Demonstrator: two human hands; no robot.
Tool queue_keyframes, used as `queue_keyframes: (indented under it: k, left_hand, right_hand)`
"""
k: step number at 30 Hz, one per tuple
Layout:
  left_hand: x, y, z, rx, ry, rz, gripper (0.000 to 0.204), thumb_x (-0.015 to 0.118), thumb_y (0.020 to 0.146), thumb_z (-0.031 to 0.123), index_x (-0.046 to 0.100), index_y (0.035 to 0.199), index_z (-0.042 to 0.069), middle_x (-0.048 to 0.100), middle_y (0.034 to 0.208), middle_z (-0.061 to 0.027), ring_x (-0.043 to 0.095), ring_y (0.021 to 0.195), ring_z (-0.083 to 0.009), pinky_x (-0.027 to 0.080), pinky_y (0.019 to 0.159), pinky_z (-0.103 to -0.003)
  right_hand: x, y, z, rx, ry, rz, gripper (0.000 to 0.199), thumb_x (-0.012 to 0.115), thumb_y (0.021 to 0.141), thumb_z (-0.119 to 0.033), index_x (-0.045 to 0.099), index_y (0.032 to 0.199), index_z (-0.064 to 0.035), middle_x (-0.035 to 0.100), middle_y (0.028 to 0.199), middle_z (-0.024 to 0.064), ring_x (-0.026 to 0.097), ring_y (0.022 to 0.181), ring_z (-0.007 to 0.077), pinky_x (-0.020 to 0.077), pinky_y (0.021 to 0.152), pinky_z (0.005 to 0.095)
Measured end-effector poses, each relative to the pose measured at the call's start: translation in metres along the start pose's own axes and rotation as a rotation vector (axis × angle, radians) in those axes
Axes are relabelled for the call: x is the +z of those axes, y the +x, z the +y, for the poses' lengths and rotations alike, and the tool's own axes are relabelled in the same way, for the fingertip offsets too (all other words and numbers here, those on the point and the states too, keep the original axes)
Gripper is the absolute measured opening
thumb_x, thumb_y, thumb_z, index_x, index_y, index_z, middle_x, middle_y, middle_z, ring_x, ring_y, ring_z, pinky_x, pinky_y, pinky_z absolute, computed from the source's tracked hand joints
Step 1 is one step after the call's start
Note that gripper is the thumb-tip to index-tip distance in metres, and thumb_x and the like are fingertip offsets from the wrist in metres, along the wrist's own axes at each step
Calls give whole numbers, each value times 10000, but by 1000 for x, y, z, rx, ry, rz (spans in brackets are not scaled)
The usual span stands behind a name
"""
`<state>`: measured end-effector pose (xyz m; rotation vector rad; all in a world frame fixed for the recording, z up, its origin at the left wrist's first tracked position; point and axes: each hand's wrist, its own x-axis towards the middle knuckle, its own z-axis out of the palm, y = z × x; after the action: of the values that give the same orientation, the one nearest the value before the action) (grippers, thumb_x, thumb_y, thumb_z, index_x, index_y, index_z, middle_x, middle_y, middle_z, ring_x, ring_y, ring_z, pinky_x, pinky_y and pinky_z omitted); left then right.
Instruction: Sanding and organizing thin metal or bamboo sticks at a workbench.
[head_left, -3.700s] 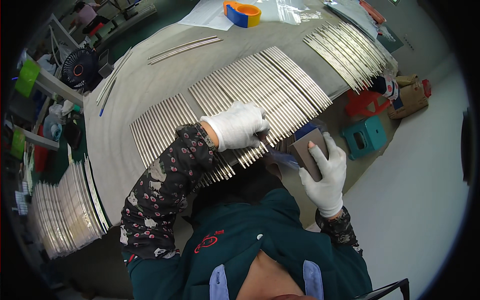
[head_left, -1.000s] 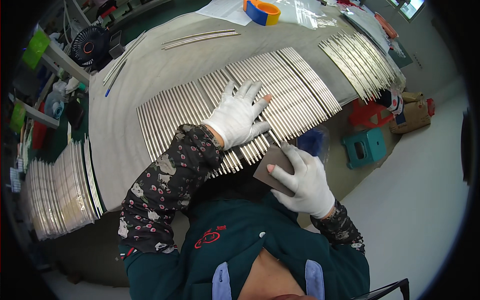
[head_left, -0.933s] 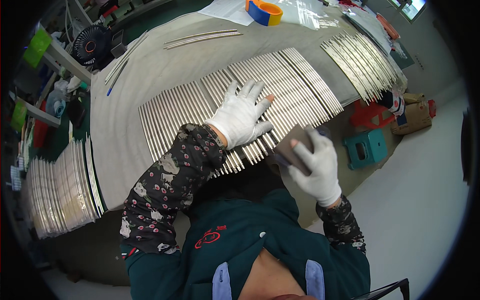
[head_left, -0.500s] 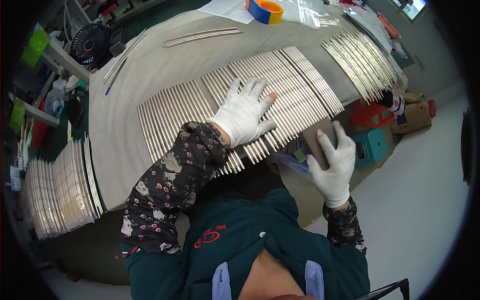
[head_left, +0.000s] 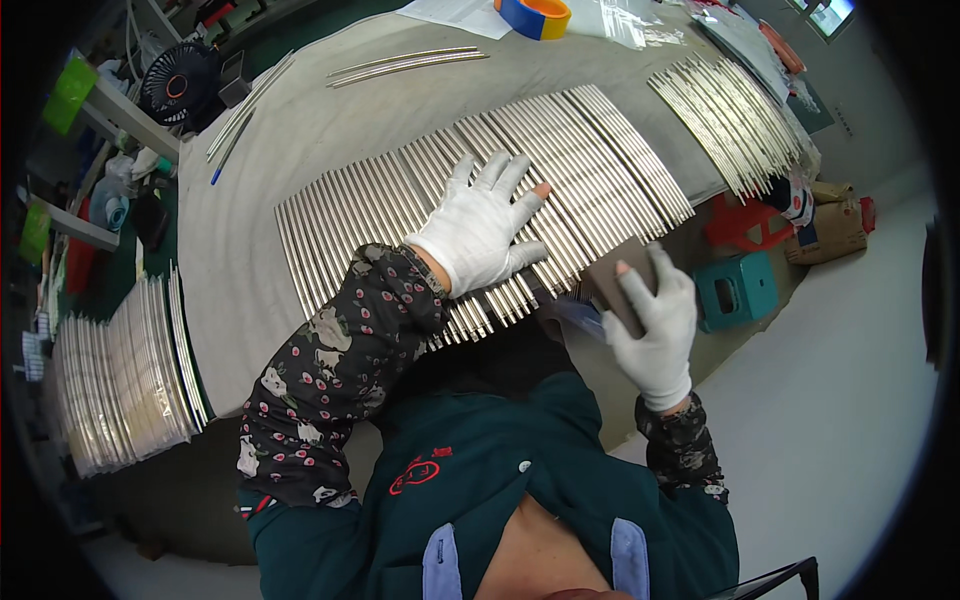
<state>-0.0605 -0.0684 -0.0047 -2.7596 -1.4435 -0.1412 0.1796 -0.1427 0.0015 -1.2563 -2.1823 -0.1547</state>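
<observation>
A wide row of slim, shiny metal rods (head_left: 585, 150) lies side by side across the table in front of me. My left hand (head_left: 475, 232), in a white glove with a bare thumb tip, rests flat on the middle of the row with its fingers spread. At the row's near right edge, my gloved right hand (head_left: 658, 335) grips a flat brown block (head_left: 610, 275) between thumb and fingers. The block's far end is close to the near rod ends; I cannot tell whether they touch. The hand covers part of the block.
More rods (head_left: 725, 125) lie at the table's far right, and two or so loose ones (head_left: 405, 66) farther back. Bundled rods in clear wrap (head_left: 130, 370) stand at left. A tape roll (head_left: 535, 17), blue pen (head_left: 230, 155), black fan (head_left: 180, 85) and teal stool (head_left: 737, 290) surround the work.
My right hand and the block have shifted slightly left. My left hand has slid a little left, and the gap in the left part of the row has narrowed.
</observation>
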Motion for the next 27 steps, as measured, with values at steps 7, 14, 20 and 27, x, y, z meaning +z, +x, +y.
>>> queue_keyframes:
  k: [7, 14, 20, 27]
  left_hand:
    - [4, 1, 0, 9, -16, 39, 666, 480, 894, 506, 388, 1400, 83, 303, 1462, -224, 257, 1370, -395, 189, 1106, -567]
    - [2, 4, 5, -8, -15, 38, 670, 457, 899, 530, 419, 1383, 67, 310, 1460, -218, 261, 1370, -388, 207, 1105, -560]
    - [1, -2, 4, -35, -25, 36, 665, 469, 896, 518, 421, 1379, 63, 316, 1454, -219, 265, 1367, -391, 206, 1107, -555]
    - [3, 3, 2, -17, -45, 59, 675, 481, 890, 519, 413, 1387, 68, 312, 1454, -222, 270, 1363, -390, 194, 1112, -551]
  right_hand:
    - [3, 1, -55, -247, 320, -288, 555, 769, 576, -191, 608, 1105, -154, 510, 1202, 273, 570, 969, 389, 469, 778, 430]
    - [-6, 3, -55, -170, 214, -187, 559, 764, 589, -192, 609, 1121, -113, 498, 1228, 278, 553, 997, 374, 458, 822, 436]
    - [1, -2, -12, 44, -86, 48, 516, 752, 607, -170, 627, 1106, -124, 508, 1214, 286, 542, 1004, 387, 459, 835, 433]
    - [2, -5, -17, 38, -35, -6, 545, 749, 603, -149, 615, 1126, -79, 504, 1240, 268, 527, 1006, 388, 444, 866, 448]
